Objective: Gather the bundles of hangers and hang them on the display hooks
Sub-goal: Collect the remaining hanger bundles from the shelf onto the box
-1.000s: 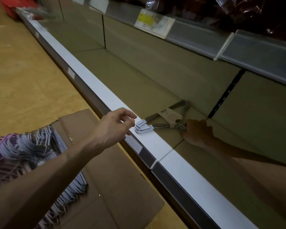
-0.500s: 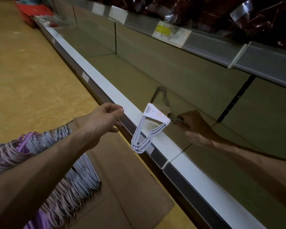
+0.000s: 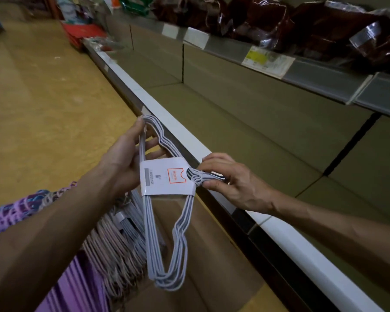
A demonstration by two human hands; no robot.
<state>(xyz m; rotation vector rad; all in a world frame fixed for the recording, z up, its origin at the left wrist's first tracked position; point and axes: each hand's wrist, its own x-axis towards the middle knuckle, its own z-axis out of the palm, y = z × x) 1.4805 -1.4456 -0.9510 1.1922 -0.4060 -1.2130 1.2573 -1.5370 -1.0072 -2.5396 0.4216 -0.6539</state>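
Note:
A bundle of grey hangers (image 3: 167, 251) with a white paper sleeve (image 3: 166, 180) hangs in front of the shelf edge, held between both hands. My right hand (image 3: 232, 183) grips the bundle's hooks just right of the sleeve. My left hand (image 3: 126, 161) holds the bundle's upper shoulder end, its fingers behind the wires. More grey and pink hanger bundles (image 3: 119, 239) lie in a cardboard box (image 3: 212, 278) below my left arm. No display hook is in view.
A long bare lower shelf with a white front rail (image 3: 178, 129) runs from far left to near right. The upper shelf carries dark wrapped packages (image 3: 302, 23) and price labels. Purple items (image 3: 14, 212) sit at the left; a red basket (image 3: 81, 33) stands far off.
My right hand has lifted the bundle off the lower shelf and drawn it out over the box. My left hand, empty before, now holds its upper end.

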